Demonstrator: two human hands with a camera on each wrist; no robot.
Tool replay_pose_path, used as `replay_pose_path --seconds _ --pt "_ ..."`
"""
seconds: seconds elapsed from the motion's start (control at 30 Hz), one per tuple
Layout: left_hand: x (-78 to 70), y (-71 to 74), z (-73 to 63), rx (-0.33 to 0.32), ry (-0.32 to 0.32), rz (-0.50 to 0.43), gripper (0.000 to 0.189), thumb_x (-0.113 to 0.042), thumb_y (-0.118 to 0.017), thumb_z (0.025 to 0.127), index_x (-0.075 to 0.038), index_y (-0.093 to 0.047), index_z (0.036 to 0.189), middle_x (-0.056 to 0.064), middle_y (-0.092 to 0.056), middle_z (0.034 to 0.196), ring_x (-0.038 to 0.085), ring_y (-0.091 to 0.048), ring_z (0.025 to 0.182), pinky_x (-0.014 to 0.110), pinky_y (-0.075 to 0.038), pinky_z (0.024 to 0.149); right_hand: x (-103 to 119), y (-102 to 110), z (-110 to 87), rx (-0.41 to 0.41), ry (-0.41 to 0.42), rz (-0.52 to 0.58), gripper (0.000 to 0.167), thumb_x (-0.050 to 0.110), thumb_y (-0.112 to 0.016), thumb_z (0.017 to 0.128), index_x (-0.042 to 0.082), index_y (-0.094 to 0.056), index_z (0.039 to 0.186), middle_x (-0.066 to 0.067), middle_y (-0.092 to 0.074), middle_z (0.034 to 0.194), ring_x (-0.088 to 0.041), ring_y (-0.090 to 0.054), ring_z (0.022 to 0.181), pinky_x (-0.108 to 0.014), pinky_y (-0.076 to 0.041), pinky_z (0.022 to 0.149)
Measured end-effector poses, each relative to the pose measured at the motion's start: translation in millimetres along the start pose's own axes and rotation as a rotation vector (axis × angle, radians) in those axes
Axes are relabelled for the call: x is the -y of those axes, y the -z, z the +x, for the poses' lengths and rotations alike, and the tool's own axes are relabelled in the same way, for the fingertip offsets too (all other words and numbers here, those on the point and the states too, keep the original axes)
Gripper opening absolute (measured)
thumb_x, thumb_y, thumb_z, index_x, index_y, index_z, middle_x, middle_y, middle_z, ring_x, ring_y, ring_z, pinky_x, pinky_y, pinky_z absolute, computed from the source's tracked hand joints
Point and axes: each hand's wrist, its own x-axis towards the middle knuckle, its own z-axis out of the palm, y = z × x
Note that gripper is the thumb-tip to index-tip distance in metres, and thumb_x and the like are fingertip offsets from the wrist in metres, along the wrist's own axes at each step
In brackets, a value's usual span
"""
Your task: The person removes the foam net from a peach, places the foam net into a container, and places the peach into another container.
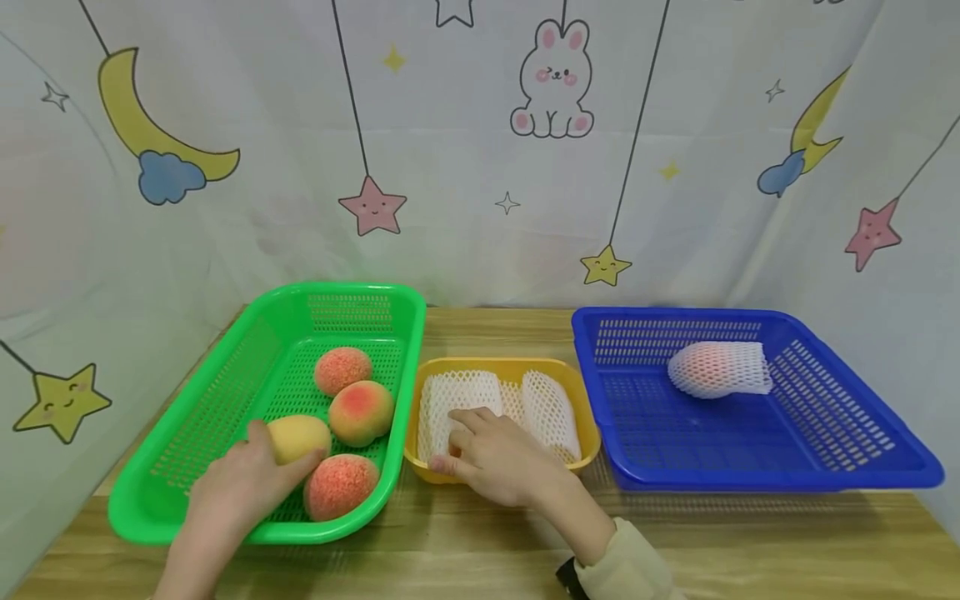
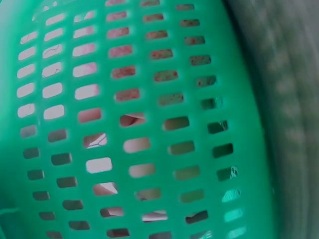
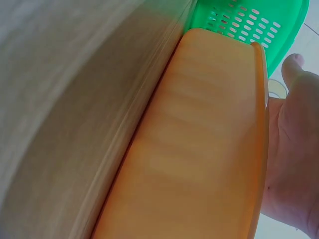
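Observation:
My left hand (image 1: 243, 483) reaches into the green basket (image 1: 416, 358) and grips a yellow peach (image 1: 300, 439), thumb along its near side. Around it lie a peach with a red blush (image 1: 362, 413) and two rough-skinned pink peaches, one farther back (image 1: 342, 371) and one nearer (image 1: 342, 487). Over the small yellow basket (image 1: 587, 400) is my right hand (image 1: 504, 457), its fingers lowered onto a white foam net sleeve (image 1: 465, 389) and its thumb apart from them. Through the green basket's slots, the left wrist view shows only pieces of hand and fruit.
On the right stands a blue basket (image 1: 637, 477) with a net-wrapped peach (image 1: 708, 369) in it. A second foam net sleeve (image 1: 550, 414) lies at the right of the yellow basket. All stand on a wooden table (image 1: 480, 550) before a patterned white curtain (image 1: 465, 150).

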Motion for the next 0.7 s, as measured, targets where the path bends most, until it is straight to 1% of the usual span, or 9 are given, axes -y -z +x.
replay_pose_path --seconds 0.17,0.27,0.33,0.43,0.53,0.7 --pt "0.8 -0.6 -0.3 -0.009 -0.017 -0.002 0.099 -0.071 -0.048 0.084 0.012 -0.026 0.135 0.025 -0.059 0.096 0.037 -0.058 0.076 0.04 -0.041 0.055 -1.0 -1.4 -0.8 0.032 0.002 0.018 0.057 0.063 -0.026 0.097 0.021 -0.064 0.096 -0.006 -0.048 0.146 -0.024 -0.042 0.137 -0.043 -0.04 0.108" --pt "1.1 -1.3 -0.4 -0.021 -0.023 0.001 0.1 -0.071 -0.047 0.085 0.011 -0.025 0.137 0.029 -0.057 0.104 0.039 -0.058 0.079 0.041 -0.041 0.056 -1.5 -1.7 -1.6 0.051 0.001 0.032 0.055 0.063 -0.027 0.096 0.021 -0.062 0.096 -0.007 -0.047 0.146 -0.024 -0.041 0.138 -0.042 -0.037 0.111" --pt "1.1 -2.4 -0.8 -0.036 -0.028 0.001 0.1 -0.071 -0.045 0.085 0.01 -0.024 0.14 0.031 -0.055 0.11 0.04 -0.058 0.083 0.041 -0.042 0.056 -1.6 -1.4 -2.0 0.047 0.009 0.032 0.053 0.062 -0.028 0.096 0.021 -0.062 0.096 -0.006 -0.048 0.146 -0.024 -0.041 0.138 -0.042 -0.036 0.112" --pt "1.1 -3.8 -1.0 -0.061 -0.028 -0.008 0.098 -0.07 -0.042 0.088 0.008 -0.022 0.144 0.034 -0.05 0.117 0.043 -0.058 0.088 0.042 -0.042 0.055 -1.5 0.8 -2.5 0.017 0.022 0.029 0.048 0.057 -0.033 0.098 0.02 -0.063 0.096 -0.007 -0.049 0.144 -0.024 -0.042 0.137 -0.042 -0.037 0.112" --pt "1.4 -5.2 -1.1 -0.082 -0.03 -0.017 0.096 -0.068 -0.04 0.089 0.006 -0.021 0.146 0.035 -0.048 0.119 0.046 -0.056 0.094 0.043 -0.042 0.055 -1.3 3.5 -3.5 -0.023 0.041 0.014 0.039 0.047 -0.038 0.101 0.019 -0.064 0.098 -0.006 -0.052 0.141 -0.023 -0.046 0.134 -0.042 -0.039 0.11" --pt "1.2 -5.5 -1.4 -0.104 -0.04 -0.022 0.095 -0.068 -0.039 0.089 0.005 -0.021 0.147 0.036 -0.044 0.123 0.05 -0.05 0.102 0.046 -0.043 0.055 -0.8 8.9 -5.8 -0.118 0.097 -0.017 0.026 0.03 -0.045 0.101 0.015 -0.066 0.1 -0.006 -0.058 0.132 -0.022 -0.053 0.126 -0.036 -0.042 0.108"
